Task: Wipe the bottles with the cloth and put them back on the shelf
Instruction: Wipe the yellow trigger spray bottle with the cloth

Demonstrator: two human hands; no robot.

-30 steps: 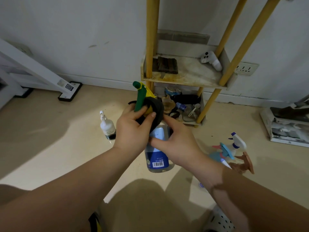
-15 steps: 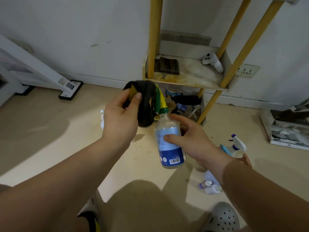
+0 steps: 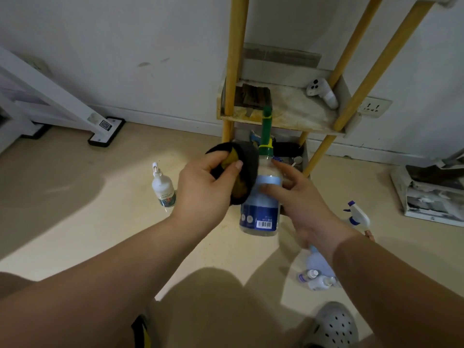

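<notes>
Before the yellow-legged shelf at upper centre, our right hand grips the upright spray bottle at mid-frame, thumb across its blue label. Our left hand clutches the black-and-yellow cloth against the bottle's left side. A small white bottle stands on the floor, left of centre.

Room in home, storage corner. Shown by:
- white painted wall, baseboard and wall socket fitted low
- bare pale floor
- stained wooden shelf on yellow posts, set against wall
- white game controller laid on shelf
- small white bottle and spray bottle left on floor
- crumpled papers piled by wall
- grey clog worn on foot
</notes>
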